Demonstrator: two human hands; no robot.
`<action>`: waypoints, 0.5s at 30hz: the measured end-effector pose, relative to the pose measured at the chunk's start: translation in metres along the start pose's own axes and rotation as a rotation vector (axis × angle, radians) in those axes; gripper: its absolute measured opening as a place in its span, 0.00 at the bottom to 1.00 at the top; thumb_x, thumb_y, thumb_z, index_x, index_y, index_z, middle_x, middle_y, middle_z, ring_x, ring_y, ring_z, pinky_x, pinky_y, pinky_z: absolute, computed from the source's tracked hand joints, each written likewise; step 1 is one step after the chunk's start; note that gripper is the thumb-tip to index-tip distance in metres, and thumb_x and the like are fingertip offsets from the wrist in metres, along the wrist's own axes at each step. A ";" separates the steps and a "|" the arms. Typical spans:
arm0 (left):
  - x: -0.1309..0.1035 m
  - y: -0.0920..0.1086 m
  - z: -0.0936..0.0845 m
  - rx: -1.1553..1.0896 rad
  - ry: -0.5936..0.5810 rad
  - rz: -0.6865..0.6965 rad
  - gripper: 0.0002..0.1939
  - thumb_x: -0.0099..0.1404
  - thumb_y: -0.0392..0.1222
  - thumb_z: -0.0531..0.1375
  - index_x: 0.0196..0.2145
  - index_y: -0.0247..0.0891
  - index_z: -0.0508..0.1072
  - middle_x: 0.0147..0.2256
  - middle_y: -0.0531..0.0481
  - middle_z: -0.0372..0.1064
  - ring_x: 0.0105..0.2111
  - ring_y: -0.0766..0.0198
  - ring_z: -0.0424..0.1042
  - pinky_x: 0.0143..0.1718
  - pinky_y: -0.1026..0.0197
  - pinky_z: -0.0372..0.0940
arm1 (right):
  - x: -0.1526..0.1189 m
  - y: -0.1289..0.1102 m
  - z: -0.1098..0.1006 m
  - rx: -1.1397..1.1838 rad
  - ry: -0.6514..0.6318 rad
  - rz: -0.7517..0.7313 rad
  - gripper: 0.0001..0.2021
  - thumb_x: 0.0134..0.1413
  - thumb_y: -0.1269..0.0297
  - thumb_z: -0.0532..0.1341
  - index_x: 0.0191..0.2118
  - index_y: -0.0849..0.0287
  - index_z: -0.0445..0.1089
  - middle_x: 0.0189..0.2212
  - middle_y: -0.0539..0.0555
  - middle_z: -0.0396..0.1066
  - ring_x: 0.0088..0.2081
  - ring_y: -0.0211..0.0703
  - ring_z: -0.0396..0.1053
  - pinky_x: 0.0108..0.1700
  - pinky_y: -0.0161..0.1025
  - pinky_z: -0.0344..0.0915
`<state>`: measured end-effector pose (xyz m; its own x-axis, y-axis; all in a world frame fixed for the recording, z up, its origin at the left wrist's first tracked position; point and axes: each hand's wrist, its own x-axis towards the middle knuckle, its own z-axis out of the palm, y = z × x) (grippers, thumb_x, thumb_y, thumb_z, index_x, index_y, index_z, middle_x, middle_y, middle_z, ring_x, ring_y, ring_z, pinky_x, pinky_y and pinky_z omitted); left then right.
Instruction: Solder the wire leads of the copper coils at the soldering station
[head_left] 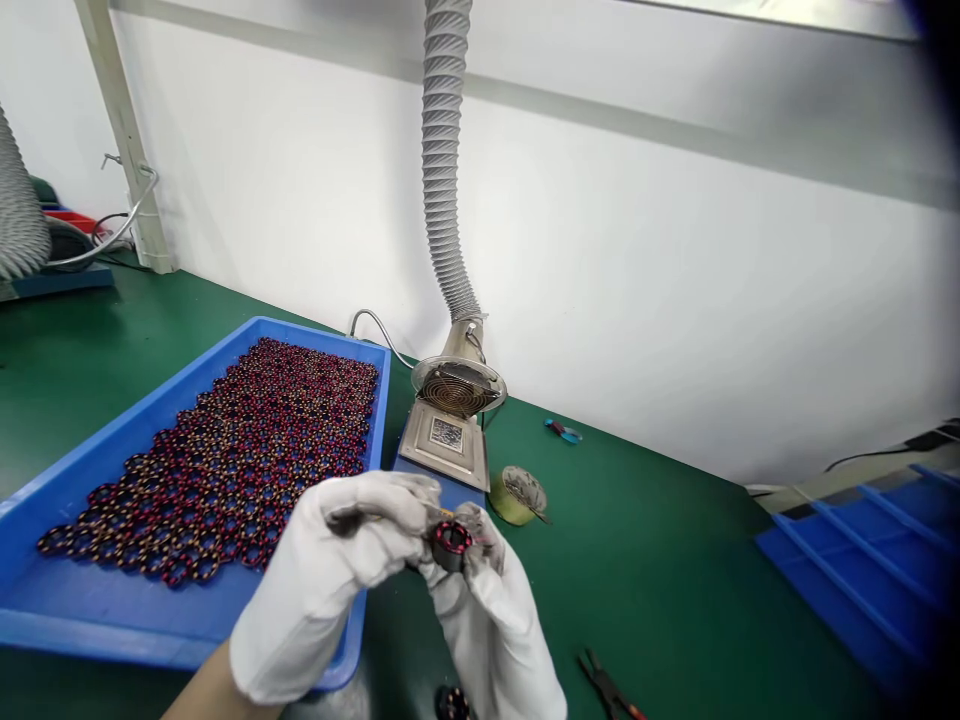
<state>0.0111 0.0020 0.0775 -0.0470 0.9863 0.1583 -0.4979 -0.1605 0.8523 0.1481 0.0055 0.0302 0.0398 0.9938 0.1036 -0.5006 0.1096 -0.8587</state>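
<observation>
1. We see a speckled gray square [447, 434] on the metal plate [420, 452], but we cannot make out any words on it.
2. Our coil ring [451, 547] is small and round, with dark sides, a hole in the middle and pink bits around its top.
3. It is up in front of us, between our two hands, over the green table [660, 540].
4. Our right hand [499, 615], in a white glove, grips the ring with bent fingers.
5. Our left hand [330, 565], gloved too, has curled fingers with their tips right by the ring. We cannot tell if they pinch it.
6. Lots of pink, black and gold rings [262, 450] sit in the blue tray [150, 612] on our left.
7. A round tin [517, 495] is near the plate, and pliers [609, 690] lie low on our right.
</observation>
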 end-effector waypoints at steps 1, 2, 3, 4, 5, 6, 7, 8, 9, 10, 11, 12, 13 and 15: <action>0.001 0.002 -0.002 0.014 0.031 0.018 0.06 0.48 0.31 0.62 0.22 0.42 0.76 0.30 0.56 0.74 0.37 0.66 0.71 0.40 0.70 0.63 | 0.001 0.003 -0.001 -0.083 0.065 -0.128 0.12 0.42 0.65 0.66 0.36 0.55 0.69 0.30 0.52 0.73 0.31 0.43 0.72 0.31 0.38 0.71; 0.002 0.003 -0.003 0.041 0.052 0.009 0.06 0.50 0.32 0.63 0.24 0.43 0.77 0.33 0.56 0.74 0.39 0.66 0.71 0.41 0.70 0.63 | 0.002 0.005 -0.001 -0.154 0.115 -0.248 0.11 0.41 0.68 0.67 0.34 0.54 0.68 0.28 0.51 0.73 0.31 0.41 0.72 0.30 0.36 0.71; 0.004 0.003 -0.003 0.068 0.057 -0.027 0.07 0.50 0.34 0.64 0.28 0.44 0.77 0.36 0.55 0.74 0.41 0.65 0.70 0.41 0.70 0.63 | 0.003 0.008 -0.001 -0.226 0.146 -0.361 0.11 0.41 0.70 0.67 0.32 0.55 0.67 0.29 0.50 0.73 0.33 0.41 0.72 0.31 0.35 0.71; 0.005 0.002 -0.003 0.084 0.029 -0.093 0.10 0.51 0.35 0.64 0.33 0.44 0.77 0.38 0.54 0.74 0.42 0.64 0.70 0.42 0.69 0.64 | 0.003 0.011 0.000 -0.312 0.156 -0.474 0.11 0.40 0.73 0.66 0.31 0.55 0.66 0.31 0.51 0.73 0.36 0.42 0.72 0.33 0.36 0.71; 0.006 0.000 -0.001 0.090 -0.031 -0.162 0.13 0.51 0.37 0.65 0.37 0.43 0.76 0.40 0.52 0.74 0.43 0.62 0.70 0.42 0.67 0.64 | 0.002 0.013 0.000 -0.416 0.151 -0.599 0.12 0.40 0.76 0.66 0.30 0.55 0.65 0.34 0.52 0.73 0.39 0.43 0.72 0.36 0.38 0.71; 0.007 -0.004 0.002 0.086 -0.096 -0.217 0.15 0.51 0.38 0.65 0.39 0.41 0.75 0.40 0.49 0.74 0.42 0.60 0.70 0.43 0.65 0.65 | 0.001 0.016 0.001 -0.544 0.133 -0.732 0.13 0.40 0.78 0.65 0.30 0.56 0.65 0.37 0.53 0.72 0.41 0.44 0.71 0.39 0.41 0.70; 0.008 -0.008 0.004 0.067 -0.145 -0.248 0.15 0.51 0.39 0.65 0.39 0.39 0.76 0.39 0.47 0.74 0.41 0.60 0.71 0.43 0.63 0.65 | -0.001 0.018 0.002 -0.678 0.115 -0.873 0.13 0.40 0.80 0.64 0.31 0.56 0.66 0.39 0.54 0.72 0.42 0.45 0.71 0.41 0.43 0.70; 0.008 -0.013 0.008 0.042 -0.164 -0.253 0.12 0.51 0.40 0.64 0.36 0.36 0.76 0.36 0.46 0.75 0.38 0.60 0.72 0.42 0.62 0.65 | -0.002 0.020 0.004 -0.786 0.110 -0.991 0.13 0.40 0.80 0.64 0.32 0.55 0.66 0.39 0.53 0.72 0.41 0.45 0.71 0.42 0.45 0.69; 0.008 -0.017 0.010 0.016 -0.145 -0.242 0.10 0.52 0.40 0.64 0.33 0.35 0.77 0.34 0.45 0.75 0.35 0.61 0.72 0.41 0.62 0.65 | -0.004 0.022 0.005 -0.843 0.121 -1.058 0.14 0.40 0.80 0.64 0.32 0.54 0.67 0.39 0.53 0.72 0.41 0.46 0.71 0.42 0.45 0.69; 0.008 -0.020 0.012 -0.016 -0.098 -0.222 0.08 0.52 0.40 0.64 0.30 0.34 0.77 0.32 0.46 0.76 0.34 0.62 0.72 0.40 0.63 0.66 | -0.006 0.022 0.007 -0.861 0.146 -1.075 0.14 0.41 0.79 0.64 0.33 0.53 0.67 0.38 0.52 0.72 0.41 0.46 0.70 0.42 0.46 0.69; 0.007 -0.022 0.013 -0.059 -0.037 -0.196 0.07 0.51 0.40 0.65 0.28 0.34 0.77 0.30 0.46 0.76 0.33 0.63 0.72 0.39 0.64 0.66 | -0.007 0.022 0.010 -0.852 0.191 -1.053 0.14 0.41 0.78 0.64 0.33 0.52 0.67 0.38 0.51 0.71 0.41 0.46 0.70 0.42 0.46 0.69; 0.007 -0.022 0.013 -0.110 0.018 -0.171 0.07 0.50 0.40 0.65 0.27 0.35 0.78 0.29 0.47 0.76 0.32 0.63 0.72 0.38 0.65 0.66 | -0.009 0.021 0.012 -0.827 0.243 -1.003 0.14 0.40 0.78 0.65 0.33 0.51 0.67 0.38 0.51 0.71 0.41 0.46 0.70 0.43 0.46 0.68; 0.006 -0.021 0.011 -0.156 0.065 -0.133 0.06 0.50 0.40 0.66 0.27 0.35 0.78 0.29 0.48 0.76 0.32 0.64 0.72 0.38 0.66 0.66 | -0.010 0.020 0.015 -0.794 0.291 -0.955 0.15 0.40 0.78 0.65 0.32 0.51 0.66 0.37 0.51 0.71 0.41 0.45 0.70 0.43 0.45 0.68; 0.007 -0.015 0.008 -0.187 0.156 -0.058 0.06 0.50 0.41 0.66 0.27 0.37 0.78 0.32 0.49 0.76 0.33 0.65 0.73 0.40 0.67 0.66 | -0.011 0.016 0.020 -0.733 0.343 -0.888 0.16 0.38 0.79 0.66 0.31 0.51 0.65 0.37 0.50 0.70 0.39 0.44 0.70 0.42 0.44 0.68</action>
<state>0.0251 0.0113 0.0697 -0.1395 0.9900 0.0211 -0.6548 -0.1082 0.7480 0.1222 -0.0044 0.0253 0.4054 0.5072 0.7605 0.4248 0.6321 -0.6481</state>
